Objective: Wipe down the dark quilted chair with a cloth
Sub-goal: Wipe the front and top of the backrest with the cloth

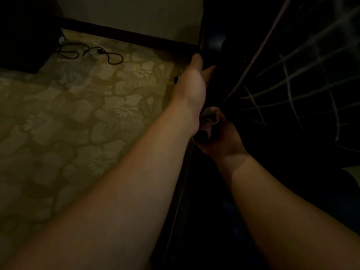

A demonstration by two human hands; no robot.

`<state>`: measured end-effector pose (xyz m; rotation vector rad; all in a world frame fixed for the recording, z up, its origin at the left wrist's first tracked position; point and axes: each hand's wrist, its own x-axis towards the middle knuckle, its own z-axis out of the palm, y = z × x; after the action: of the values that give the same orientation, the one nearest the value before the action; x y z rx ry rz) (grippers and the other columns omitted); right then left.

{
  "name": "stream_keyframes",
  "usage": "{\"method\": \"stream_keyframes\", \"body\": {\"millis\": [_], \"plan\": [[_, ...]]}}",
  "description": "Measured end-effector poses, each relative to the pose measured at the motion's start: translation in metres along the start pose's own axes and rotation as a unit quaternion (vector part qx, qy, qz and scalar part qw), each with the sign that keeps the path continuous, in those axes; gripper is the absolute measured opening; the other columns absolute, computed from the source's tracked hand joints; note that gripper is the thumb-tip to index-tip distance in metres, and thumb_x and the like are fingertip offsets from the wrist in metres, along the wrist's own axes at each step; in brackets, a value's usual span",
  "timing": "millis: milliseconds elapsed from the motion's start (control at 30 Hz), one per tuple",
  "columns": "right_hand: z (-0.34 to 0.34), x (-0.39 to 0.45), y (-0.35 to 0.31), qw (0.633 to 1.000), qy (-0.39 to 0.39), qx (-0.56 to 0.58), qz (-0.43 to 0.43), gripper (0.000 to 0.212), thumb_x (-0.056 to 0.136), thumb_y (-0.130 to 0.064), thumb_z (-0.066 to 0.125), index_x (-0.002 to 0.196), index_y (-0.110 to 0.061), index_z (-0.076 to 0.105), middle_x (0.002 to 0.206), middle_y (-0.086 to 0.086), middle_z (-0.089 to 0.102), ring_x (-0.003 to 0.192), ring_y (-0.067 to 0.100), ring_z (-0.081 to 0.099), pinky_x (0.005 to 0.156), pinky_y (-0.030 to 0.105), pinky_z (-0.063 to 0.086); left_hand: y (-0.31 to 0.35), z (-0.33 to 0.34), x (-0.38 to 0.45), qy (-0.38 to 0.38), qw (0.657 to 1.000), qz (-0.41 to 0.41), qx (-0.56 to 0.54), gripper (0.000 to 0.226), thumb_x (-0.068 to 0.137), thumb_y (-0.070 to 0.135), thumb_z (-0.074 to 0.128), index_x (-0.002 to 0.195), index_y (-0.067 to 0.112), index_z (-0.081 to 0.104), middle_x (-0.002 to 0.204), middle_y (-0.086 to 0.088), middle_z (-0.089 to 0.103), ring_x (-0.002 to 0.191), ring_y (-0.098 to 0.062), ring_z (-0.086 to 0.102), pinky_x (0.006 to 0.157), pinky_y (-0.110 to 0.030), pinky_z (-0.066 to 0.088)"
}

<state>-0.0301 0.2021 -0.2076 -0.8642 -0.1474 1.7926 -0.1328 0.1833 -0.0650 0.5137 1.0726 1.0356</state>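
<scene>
Cloth bunched in right hand against dark chair.

A dim, yellow-green floor covered in a pale flower pattern carries everything here. A thin black cable lies on it in loose loops near the far wall, and the dark quilted chair stands at its right edge.

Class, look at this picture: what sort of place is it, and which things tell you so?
Probably a dim room in a home: flowered carpet, a dark quilted chair, and a loose cable lying by the wall.
</scene>
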Motion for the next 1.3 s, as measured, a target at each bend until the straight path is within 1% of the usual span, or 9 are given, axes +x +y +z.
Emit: {"method": "stream_keyframes", "body": {"millis": [167,333,567,733,933,1067,1167,1233,1300], "plan": [[0.011,-0.002,0.002,0.995,-0.007,0.101,0.021,0.007,0.079,-0.020,0.050,0.075,-0.016,0.054,0.079,-0.001,0.050,0.074,0.014,0.049,0.075,0.025,0.036,-0.010,0.000,0.011,-0.049,0.997,0.033,0.047,0.072,0.108,0.059,0.018,0.130,0.011,0.068,0.121,-0.006,0.074,0.085,-0.007,0.072,0.073,-0.024,0.058],[-0.003,0.012,0.011,0.991,0.016,0.118,0.064,0.026,0.101,-0.031,0.038,0.080,-0.020,0.049,0.087,-0.008,0.040,0.069,0.009,0.045,0.067,0.021,0.035,-0.013,-0.001,0.012,-0.049,0.995,0.056,0.068,0.068,0.109,0.054,0.021,0.111,0.010,0.072,0.072,0.005,0.075,0.056,-0.002,0.069,0.044,-0.013,0.049],[0.011,0.011,0.003,0.996,-0.032,0.080,0.022,0.017,0.070,-0.011,0.063,0.083,-0.015,0.054,0.082,0.004,0.055,0.067,0.019,0.056,0.062,0.026,0.050,-0.018,0.000,0.017,-0.019,0.997,0.047,0.063,0.073,0.107,0.060,0.019,0.128,0.014,0.071,0.091,-0.001,0.077,0.074,-0.011,0.074,0.054,-0.020,0.054],[0.007,0.011,0.003,0.993,-0.012,0.113,0.038,0.027,0.095,-0.022,0.047,0.071,-0.014,0.057,0.069,0.001,0.055,0.062,0.015,0.055,0.064,0.023,0.048,-0.025,0.002,0.012,0.004,0.993,0.065,0.094,0.065,0.109,0.054,0.021,0.113,0.012,0.071,0.062,0.012,0.072,0.050,0.004,0.065,0.042,-0.011,0.046],[0.006,-0.005,0.010,0.998,-0.017,0.047,-0.027,0.007,0.090,-0.032,0.051,0.089,-0.029,0.044,0.080,-0.003,0.047,0.073,0.011,0.046,0.067,0.027,0.043,-0.027,0.004,0.008,0.014,0.984,0.072,0.164,0.063,0.110,0.050,0.019,0.130,0.014,0.067,0.056,0.021,0.066,0.044,0.016,0.056,0.036,-0.004,0.036],[0.008,-0.003,0.002,0.996,0.085,-0.009,-0.017,0.010,0.083,-0.031,0.054,0.080,-0.022,0.049,0.061,-0.007,0.056,0.052,0.008,0.053,0.055,0.019,0.044,-0.024,0.006,0.004,0.004,0.984,0.061,0.168,0.064,0.110,0.049,0.017,0.131,0.012,0.066,0.052,0.022,0.064,0.044,0.015,0.056,0.036,-0.004,0.036],[-0.001,-0.009,-0.005,0.981,0.185,-0.050,-0.003,0.018,0.093,-0.022,0.053,0.075,-0.021,0.052,0.063,-0.007,0.056,0.058,0.006,0.052,0.074,0.008,0.034,-0.023,0.006,0.006,0.006,0.980,0.065,0.190,0.065,0.110,0.049,0.017,0.131,0.013,0.066,0.054,0.024,0.065,0.046,0.017,0.056,0.037,-0.002,0.036],[0.006,-0.018,-0.008,0.985,0.160,-0.065,-0.021,0.020,0.094,-0.014,0.052,0.076,-0.020,0.058,0.066,-0.006,0.062,0.063,0.004,0.056,0.083,0.003,0.036,-0.021,0.006,0.006,0.001,0.979,0.063,0.194,0.065,0.110,0.050,0.015,0.130,0.014,0.066,0.055,0.024,0.065,0.046,0.018,0.056,0.038,-0.002,0.037],[0.011,-0.028,0.002,0.997,0.057,0.026,-0.033,0.010,0.080,-0.011,0.054,0.082,-0.016,0.063,0.067,-0.001,0.066,0.059,0.011,0.065,0.062,0.019,0.055,-0.021,0.006,0.007,0.000,0.979,0.060,0.195,0.066,0.109,0.051,0.015,0.131,0.016,0.066,0.055,0.025,0.065,0.046,0.018,0.055,0.039,-0.002,0.037]]}}
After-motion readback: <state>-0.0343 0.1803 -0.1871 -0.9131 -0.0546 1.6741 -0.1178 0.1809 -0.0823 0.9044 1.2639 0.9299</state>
